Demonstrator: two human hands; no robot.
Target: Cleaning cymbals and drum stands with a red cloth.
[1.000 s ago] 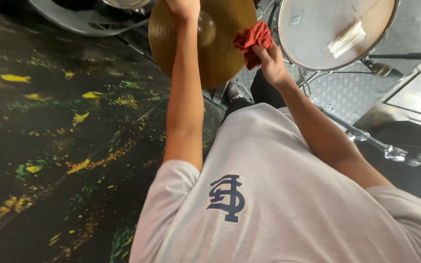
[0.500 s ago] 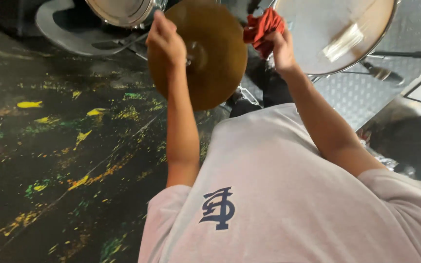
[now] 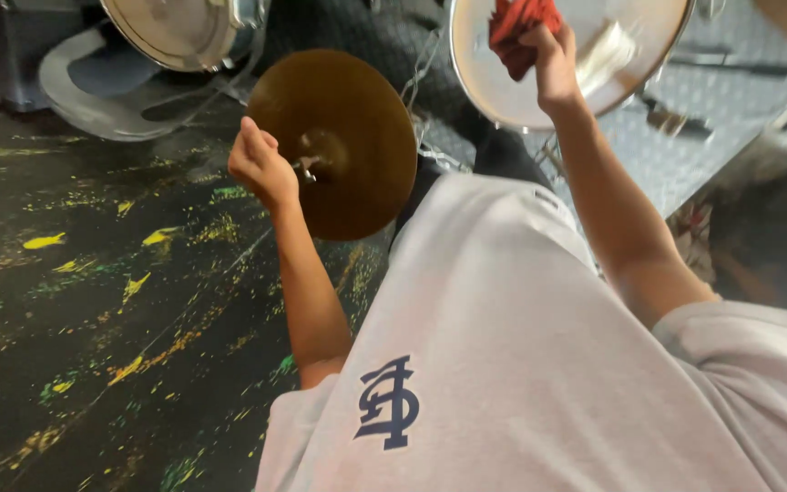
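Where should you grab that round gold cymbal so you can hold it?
Probably by its rim, coming from the lower left side. The cymbal is a thin, wide disc tilted toward the camera, so its edge pinches easily between thumb and fingers. The left hand already sits at the middle bolt, while the right hand holds a red cloth.

A dark floor (image 3: 93, 346) splashed with yellow and green paint flecks fills the left. A grey diamond-plate metal surface (image 3: 685, 155) lies upper right, perhaps a riser; it is blurred.
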